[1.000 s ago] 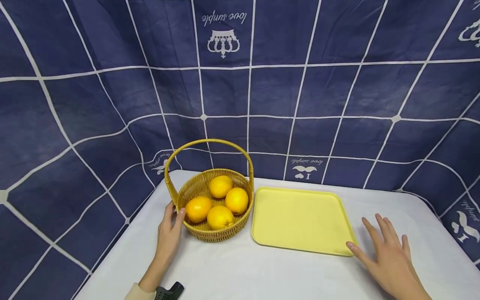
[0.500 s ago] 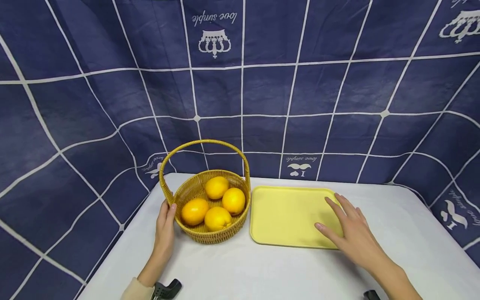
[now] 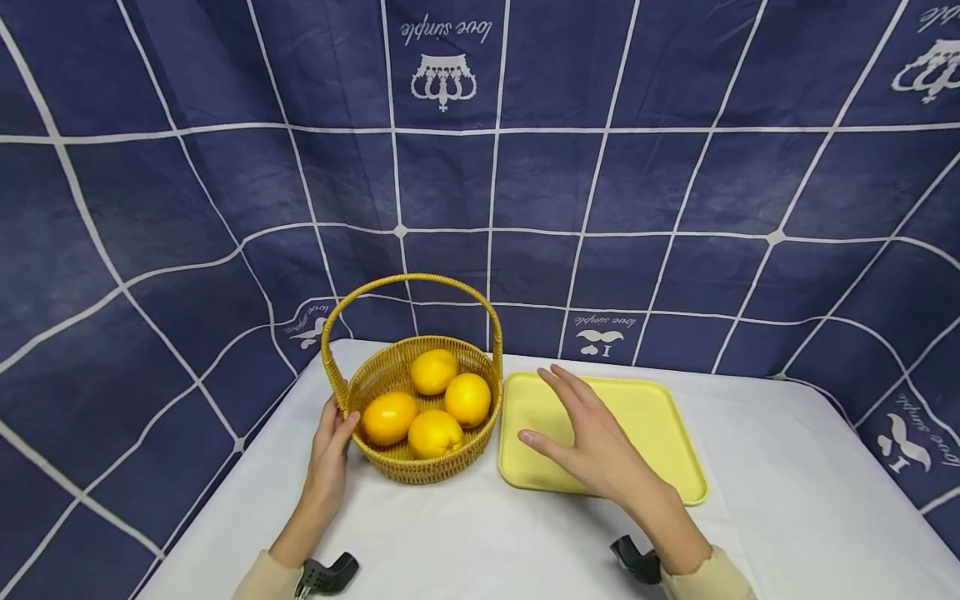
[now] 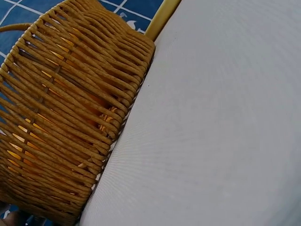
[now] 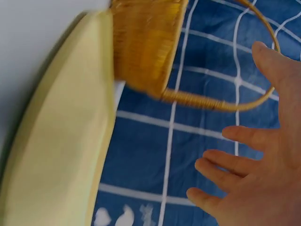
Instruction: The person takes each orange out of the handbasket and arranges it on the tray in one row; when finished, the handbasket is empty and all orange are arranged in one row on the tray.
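A wicker basket (image 3: 420,471) with a tall arched handle stands at the centre left, holding several oranges (image 3: 435,433). My left hand (image 3: 326,467) holds its left side, thumb at the rim and fingers partly hidden behind the handle's base. The left wrist view shows the woven wall (image 4: 80,94) up close, orange fruit glinting through the gaps. My right hand (image 3: 592,442) is above the yellow tray (image 3: 660,425), fingers spread and holding nothing, thumb pointing toward the basket. In the right wrist view the hand (image 5: 254,174) has its fingers apart, away from the basket (image 5: 146,47).
White cloth (image 3: 465,533) covers the table. The tray lies right beside the basket on its right. Behind and along the sides hangs a dark blue curtain (image 3: 540,183) with white grid lines. Each wrist carries a black strap device (image 3: 637,560).
My right hand has moved left from beyond the tray's right edge to over its left half, nearer the basket. The left hand stays at the basket, and the oranges have not moved.
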Available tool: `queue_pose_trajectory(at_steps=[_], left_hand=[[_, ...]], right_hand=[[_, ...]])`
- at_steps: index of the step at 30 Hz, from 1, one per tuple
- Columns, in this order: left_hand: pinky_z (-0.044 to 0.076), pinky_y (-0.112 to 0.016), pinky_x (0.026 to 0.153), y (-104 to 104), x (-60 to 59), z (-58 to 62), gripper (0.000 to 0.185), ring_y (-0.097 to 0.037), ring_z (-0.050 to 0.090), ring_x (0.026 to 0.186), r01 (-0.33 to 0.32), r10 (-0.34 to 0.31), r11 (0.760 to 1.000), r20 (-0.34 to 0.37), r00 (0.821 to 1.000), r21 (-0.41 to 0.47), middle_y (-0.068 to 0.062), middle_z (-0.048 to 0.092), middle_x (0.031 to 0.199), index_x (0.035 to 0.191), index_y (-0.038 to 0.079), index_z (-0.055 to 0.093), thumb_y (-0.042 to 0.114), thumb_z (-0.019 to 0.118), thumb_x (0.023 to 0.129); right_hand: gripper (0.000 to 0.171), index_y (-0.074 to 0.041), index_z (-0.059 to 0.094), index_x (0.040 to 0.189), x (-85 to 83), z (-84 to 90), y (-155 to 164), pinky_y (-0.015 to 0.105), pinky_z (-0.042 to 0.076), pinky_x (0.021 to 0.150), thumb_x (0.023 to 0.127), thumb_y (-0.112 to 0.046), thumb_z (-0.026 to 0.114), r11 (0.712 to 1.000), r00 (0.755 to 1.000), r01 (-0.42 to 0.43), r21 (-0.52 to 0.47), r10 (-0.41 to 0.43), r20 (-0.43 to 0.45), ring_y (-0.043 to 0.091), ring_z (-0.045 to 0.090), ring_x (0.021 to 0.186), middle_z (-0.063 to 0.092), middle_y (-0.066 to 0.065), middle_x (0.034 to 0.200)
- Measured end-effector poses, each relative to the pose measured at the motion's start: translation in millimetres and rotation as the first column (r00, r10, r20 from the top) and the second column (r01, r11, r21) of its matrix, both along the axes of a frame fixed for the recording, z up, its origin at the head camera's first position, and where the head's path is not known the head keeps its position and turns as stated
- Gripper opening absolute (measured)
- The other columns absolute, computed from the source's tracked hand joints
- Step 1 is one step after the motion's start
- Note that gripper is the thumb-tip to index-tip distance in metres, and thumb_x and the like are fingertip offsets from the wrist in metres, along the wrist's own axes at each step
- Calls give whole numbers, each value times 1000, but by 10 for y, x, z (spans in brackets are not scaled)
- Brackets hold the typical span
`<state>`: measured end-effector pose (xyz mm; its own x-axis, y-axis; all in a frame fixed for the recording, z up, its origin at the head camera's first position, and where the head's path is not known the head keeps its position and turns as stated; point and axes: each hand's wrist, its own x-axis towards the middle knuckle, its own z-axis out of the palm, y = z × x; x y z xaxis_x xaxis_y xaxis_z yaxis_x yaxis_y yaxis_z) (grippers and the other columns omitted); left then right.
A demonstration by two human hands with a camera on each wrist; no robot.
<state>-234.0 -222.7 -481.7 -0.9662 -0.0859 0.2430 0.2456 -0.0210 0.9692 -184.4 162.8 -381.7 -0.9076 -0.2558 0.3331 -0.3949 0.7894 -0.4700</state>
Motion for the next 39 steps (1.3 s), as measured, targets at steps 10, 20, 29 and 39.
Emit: queue_pose_trajectory(at_steps=[10, 20, 29, 39], left_hand=[[35, -14, 110, -6, -31, -14, 52, -22, 45, 141, 10, -9, 999, -12, 1000, 43, -21, 47, 153, 163, 9, 31, 14, 43, 113], [33, -13, 111, -38, -31, 17, 55, -23, 39, 147, 17, -16, 996, -3, 1000, 82, -23, 40, 160, 165, 8, 28, 11, 42, 112], [33, -12, 112, -61, -13, -12, 57, -18, 37, 149, 30, -33, 997, 32, 999, 76, -23, 34, 166, 166, 9, 26, 15, 44, 112], [34, -14, 111, -36, -39, -7, 56, -21, 43, 146, 1, -3, 997, 25, 1000, 77, -24, 44, 159, 165, 11, 31, 10, 44, 111]], right_hand=[[88, -23, 38, 164, -197, 53, -489, 61, 38, 119, 94, -64, 70, 993, 995, -93, -72, 96, 28, 33, 37, 155, 34, 7, 170], [81, -11, 48, 158, -376, 72, -819, 52, 38, 122, 93, -50, 77, 994, 997, -82, -75, 82, -6, 31, 42, 151, 47, 12, 162], [77, -8, 48, 156, -428, -42, -1102, 50, 38, 122, 93, -37, 81, 991, 993, -97, -87, 103, 61, 32, 45, 148, 51, 12, 157], [63, -1, 60, 144, -499, -135, -1300, 50, 45, 116, 93, -33, 79, 999, 999, -38, -29, 39, 27, 35, 51, 140, 57, 18, 149]])
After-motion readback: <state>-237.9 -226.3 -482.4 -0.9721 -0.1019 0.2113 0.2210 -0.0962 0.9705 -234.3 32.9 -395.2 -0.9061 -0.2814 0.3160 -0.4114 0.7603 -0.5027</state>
